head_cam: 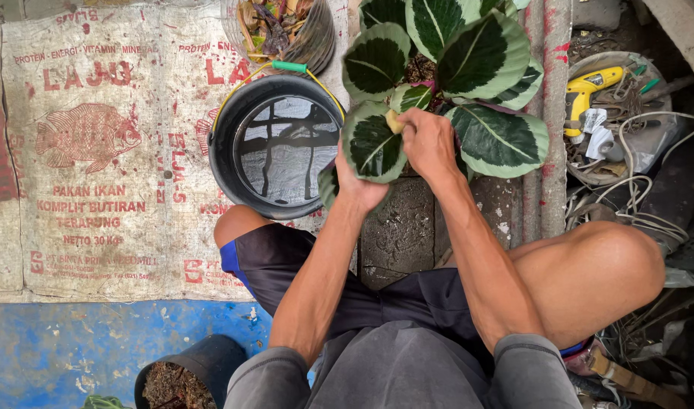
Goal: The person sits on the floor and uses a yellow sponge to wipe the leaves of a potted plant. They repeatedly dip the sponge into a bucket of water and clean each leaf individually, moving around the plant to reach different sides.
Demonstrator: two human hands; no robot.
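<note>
My arms are bare from the shoulder down — only short grey sleeves cap the tops, cut from the same grey cloth as the shirt over my chest. My left hand (360, 185) and right hand (428, 142) wear no gloves, rings or watch, and the fingers (412, 121) are uncovered too. My shorts are dark, nearly black, with a bright blue band along the hem of the left leg — a thin strip of blue and red peeks out at the right. Both knees are bare.

Head view, steeply downward, close
</note>
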